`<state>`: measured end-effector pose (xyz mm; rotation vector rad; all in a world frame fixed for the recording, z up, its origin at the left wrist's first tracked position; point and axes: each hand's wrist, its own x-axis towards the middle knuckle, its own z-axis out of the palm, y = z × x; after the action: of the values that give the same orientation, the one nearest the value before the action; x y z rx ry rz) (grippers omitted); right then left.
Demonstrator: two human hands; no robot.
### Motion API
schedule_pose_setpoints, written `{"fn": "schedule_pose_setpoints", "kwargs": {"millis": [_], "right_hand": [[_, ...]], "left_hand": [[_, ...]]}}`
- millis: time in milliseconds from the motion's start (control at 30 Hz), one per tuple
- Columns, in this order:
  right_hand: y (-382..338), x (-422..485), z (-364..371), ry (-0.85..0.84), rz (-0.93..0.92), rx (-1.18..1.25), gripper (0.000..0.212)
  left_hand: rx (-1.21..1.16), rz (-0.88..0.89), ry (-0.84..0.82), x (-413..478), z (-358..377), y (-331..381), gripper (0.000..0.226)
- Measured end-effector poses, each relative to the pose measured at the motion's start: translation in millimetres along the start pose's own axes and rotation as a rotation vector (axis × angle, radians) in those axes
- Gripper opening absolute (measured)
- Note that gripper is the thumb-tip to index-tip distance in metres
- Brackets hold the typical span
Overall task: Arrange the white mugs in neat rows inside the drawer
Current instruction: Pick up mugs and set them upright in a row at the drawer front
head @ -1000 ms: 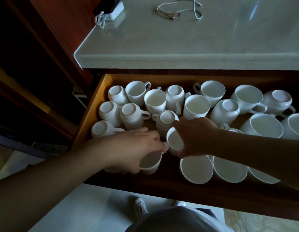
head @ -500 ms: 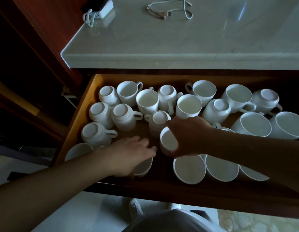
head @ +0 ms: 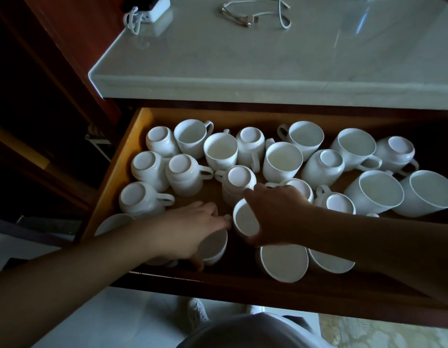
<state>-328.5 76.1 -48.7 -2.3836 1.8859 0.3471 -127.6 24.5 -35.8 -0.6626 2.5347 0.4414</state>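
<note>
So the left hand (head: pixel 190 229) has lowered its mug (head: pixel 214 248) into the drawer's (head: pixel 122 172) front row, still gripping; the right hand (head: pixel 275 217) grips another mug (head: pixel 245 218).

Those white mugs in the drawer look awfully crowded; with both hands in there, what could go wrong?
1. The left hand and right hand each grip a tilted mug almost rim to rim; they could knock and chip.
2. The right forearm hangs over the front-row cups; drawing back low could tip them.
3. Handles in the crowded rows point different ways, so a sliding mug may snag.
</note>
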Motion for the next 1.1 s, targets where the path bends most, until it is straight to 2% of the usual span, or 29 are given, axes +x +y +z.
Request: {"fn": "schedule_pose_setpoints", "kwargs": {"millis": [133,400,467,500,600,667,733,800,900,1100], "right_hand": [[-1,1,1,-0.004,-0.017,0.017,0.080],[-10,-3,-2,-0.019,-0.062,0.036,0.083],[-10,-3,-1,-0.006,-0.053,0.046,0.085],[-9,-4,0,0.000,-0.049,0.054,0.087],[-5,-7,2,-0.019,-0.054,0.152,0.095],[6,-16,-3,-0.009,-0.021,0.268,0.087],[24,-29,-10,0.009,0.026,0.281,0.070],[36,-38,-11,-0.053,0.036,0.166,0.057],[32,-39,0,-0.193,0.012,0.072,0.051],[27,-36,9,-0.166,-0.009,0.083,0.036]], "left_hand": [[-0.023,0.000,-0.011,4,-1,-2,0.083],[-0.085,-0.006,0.025,7,6,-4,0.036],[-0.170,-0.060,0.102,7,-1,0,0.028],[-0.208,-0.106,0.180,8,-5,2,0.029],[-0.149,-0.158,0.398,17,-10,15,0.056],[-0.068,-0.122,0.378,27,-5,23,0.081],[-0.003,-0.107,0.306,39,1,30,0.101],[0.039,-0.092,0.288,47,4,34,0.101],[-0.034,-0.091,0.284,49,0,38,0.087],[-0.118,-0.121,0.301,52,0,36,0.065]]}}
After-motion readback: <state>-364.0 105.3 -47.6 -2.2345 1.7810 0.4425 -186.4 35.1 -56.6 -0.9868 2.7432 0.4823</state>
